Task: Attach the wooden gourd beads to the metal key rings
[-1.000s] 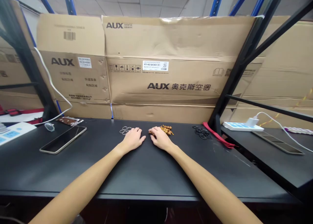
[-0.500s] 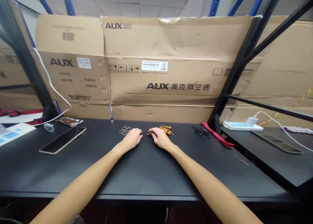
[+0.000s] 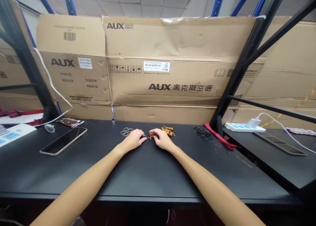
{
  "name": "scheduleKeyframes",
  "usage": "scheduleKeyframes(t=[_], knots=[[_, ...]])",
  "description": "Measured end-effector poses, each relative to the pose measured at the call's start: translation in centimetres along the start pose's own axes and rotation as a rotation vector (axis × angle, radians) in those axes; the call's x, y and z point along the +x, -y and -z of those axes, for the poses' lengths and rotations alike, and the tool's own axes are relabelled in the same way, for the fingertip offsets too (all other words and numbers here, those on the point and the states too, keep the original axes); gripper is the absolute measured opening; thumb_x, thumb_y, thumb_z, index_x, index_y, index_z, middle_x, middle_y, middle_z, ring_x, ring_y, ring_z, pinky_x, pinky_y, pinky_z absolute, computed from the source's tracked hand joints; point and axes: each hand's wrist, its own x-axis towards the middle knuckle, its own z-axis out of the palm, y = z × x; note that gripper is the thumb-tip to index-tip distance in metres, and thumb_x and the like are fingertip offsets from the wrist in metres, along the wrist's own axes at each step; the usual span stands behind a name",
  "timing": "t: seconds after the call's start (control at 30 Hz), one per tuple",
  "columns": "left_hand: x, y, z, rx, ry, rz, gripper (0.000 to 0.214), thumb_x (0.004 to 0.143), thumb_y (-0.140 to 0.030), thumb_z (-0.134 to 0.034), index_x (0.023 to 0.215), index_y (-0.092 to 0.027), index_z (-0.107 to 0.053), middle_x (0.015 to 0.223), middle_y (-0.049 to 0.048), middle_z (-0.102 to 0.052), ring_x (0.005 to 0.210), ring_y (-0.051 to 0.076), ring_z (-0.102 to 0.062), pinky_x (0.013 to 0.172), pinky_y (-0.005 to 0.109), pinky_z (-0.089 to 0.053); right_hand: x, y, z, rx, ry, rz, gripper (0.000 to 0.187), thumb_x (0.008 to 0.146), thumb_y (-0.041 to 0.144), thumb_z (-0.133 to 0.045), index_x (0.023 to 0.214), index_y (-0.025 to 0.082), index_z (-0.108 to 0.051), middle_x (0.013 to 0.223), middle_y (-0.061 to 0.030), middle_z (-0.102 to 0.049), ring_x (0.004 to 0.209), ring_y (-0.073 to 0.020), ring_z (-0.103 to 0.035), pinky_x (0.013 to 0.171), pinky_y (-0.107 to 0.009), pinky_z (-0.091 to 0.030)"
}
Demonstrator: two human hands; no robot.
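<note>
Both my hands rest on the black table (image 3: 148, 173) near its far edge, fingertips almost meeting. My left hand (image 3: 133, 139) has its fingers curled, pinching a small metal ring at its tips. My right hand (image 3: 161, 138) is closed on a small brown wooden piece held toward the left hand. A little pile of brown wooden beads (image 3: 168, 130) lies just behind the right hand. Several silver metal rings (image 3: 126, 131) lie just behind the left hand.
A pile of black rings (image 3: 204, 133) and a red strap (image 3: 219, 137) lie to the right. A phone (image 3: 63, 140) lies at the left, with a power strip (image 3: 11, 135) beyond. Cardboard boxes (image 3: 172, 68) wall the back. Another power strip (image 3: 244, 127) sits on the right-hand table.
My two hands have drawn closer together, so their fingertips now nearly touch with the small pieces between them.
</note>
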Motion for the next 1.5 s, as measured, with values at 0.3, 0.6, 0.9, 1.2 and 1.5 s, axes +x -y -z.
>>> scheduleKeyframes(t=[0.3, 0.6, 0.9, 1.2, 1.5], knots=[[0.4, -0.5, -0.4, -0.080, -0.012, 0.016, 0.017, 0.083, -0.023, -0.053, 0.085, -0.018, -0.069, 0.085, 0.0051, -0.068, 0.082, 0.020, -0.059, 0.080, 0.031, -0.044, -0.1, 0.2, 0.3, -0.238, -0.042, -0.091, 0.017, 0.081, 0.024, -0.055, 0.094, 0.018, -0.065, 0.094, -0.0064, -0.064, 0.090, -0.0198, -0.054, 0.087, -0.034, -0.043], [0.6, -0.2, -0.3, -0.162, -0.025, 0.080, 0.015, 0.078, -0.019, -0.055, 0.081, -0.018, -0.069, 0.086, 0.0044, -0.068, 0.083, 0.019, -0.059, 0.082, 0.031, -0.043, 0.0, 0.2, 0.2, -0.218, 0.030, -0.108, 0.006, 0.074, 0.018, -0.060, 0.079, 0.018, -0.062, 0.083, -0.0038, -0.057, 0.081, -0.0171, -0.050, 0.079, -0.030, -0.040], [0.8, 0.6, -1.2, -0.224, -0.068, 0.164, 0.025, 0.075, -0.032, -0.060, 0.092, -0.014, -0.069, 0.094, 0.0098, -0.063, 0.085, 0.022, -0.059, 0.081, 0.033, -0.046, 0.1, 0.2, 0.1, -0.124, 0.049, -0.107, 0.008, 0.072, 0.017, -0.061, 0.080, 0.018, -0.062, 0.083, -0.0028, -0.058, 0.079, -0.0156, -0.051, 0.077, -0.030, -0.041], [1.3, 0.3, -0.2, -0.317, 0.051, 0.304, 0.025, 0.063, -0.032, -0.068, 0.081, -0.014, -0.067, 0.088, 0.0071, -0.066, 0.081, 0.022, -0.060, 0.072, 0.028, -0.045, 0.1, 0.1, 0.0, -0.137, 0.052, -0.082, 0.003, 0.075, 0.017, -0.060, 0.076, 0.018, -0.063, 0.081, -0.0032, -0.059, 0.076, -0.0146, -0.052, 0.074, -0.028, -0.042], [0.6, 0.1, 0.0, -0.400, 0.016, 0.225, 0.017, 0.074, -0.032, -0.057, 0.074, -0.016, -0.063, 0.068, 0.0014, -0.063, 0.062, 0.014, -0.055, 0.059, 0.024, -0.040, -0.1, 0.4, 0.1, -0.089, 0.040, -0.046, 0.004, 0.079, 0.019, -0.057, 0.077, 0.017, -0.059, 0.078, -0.0031, -0.059, 0.073, -0.0147, -0.052, 0.071, -0.028, -0.042]])
